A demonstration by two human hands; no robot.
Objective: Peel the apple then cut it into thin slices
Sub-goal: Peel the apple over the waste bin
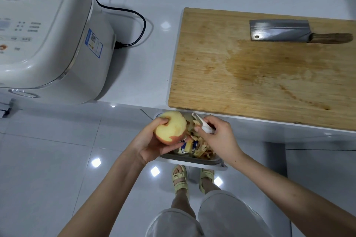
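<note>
While the apple [170,128] hangs over a waste bin [192,161] below the desk [150,57] edge, the left hand [152,146] cups it from beneath, fingers curled round the fruit and thumb pressed into the hollow at its top; the right hand [215,136], at the apple's 3 o'clock, grips a white peeler [202,124] whose long axis runs from 11 o'clock at the blade to 5 o'clock at the handle; blade and fruit sit just beside each other, contact impossible to make out; most of the flesh is bare, with a band of red skin at the apple's 6 o'clock, turned toward the left palm and away from the blade, so the next stroke likely calls for rolling that band round to 3 o'clock; peelings [202,150] lie in the bin; the cutting board [250,75] and cleaver [289,33] lie at 1 o'clock, nearer the right hand, slicing not yet begun.
</note>
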